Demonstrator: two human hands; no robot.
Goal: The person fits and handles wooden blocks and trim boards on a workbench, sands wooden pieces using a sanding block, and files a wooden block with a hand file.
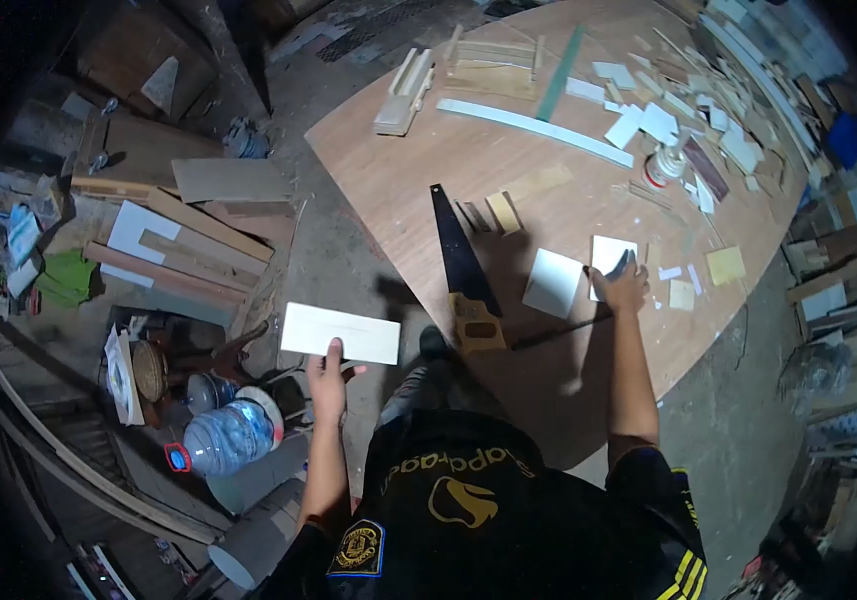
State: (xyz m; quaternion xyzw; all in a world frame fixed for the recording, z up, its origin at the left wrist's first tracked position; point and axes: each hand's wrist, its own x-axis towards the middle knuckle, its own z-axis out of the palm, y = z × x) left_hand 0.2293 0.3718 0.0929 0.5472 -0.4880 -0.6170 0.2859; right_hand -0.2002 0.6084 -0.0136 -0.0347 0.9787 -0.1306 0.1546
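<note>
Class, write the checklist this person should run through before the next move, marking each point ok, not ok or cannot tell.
1. Left hand has hold of the long white board: ok.
2. Right hand has a firm grip on the small white piece: cannot tell.
3. Saw set down, out of both hands: ok.
4. Saw handle well back from the table's edge: not ok, close to it.
5. Table free of scraps: not ok, many lie at the far right.

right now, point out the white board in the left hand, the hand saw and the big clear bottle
white board (345,323): head view, on its broad face
hand saw (462,258): head view, middle of the dark blade
big clear bottle (231,440): head view, on its side wall
</note>
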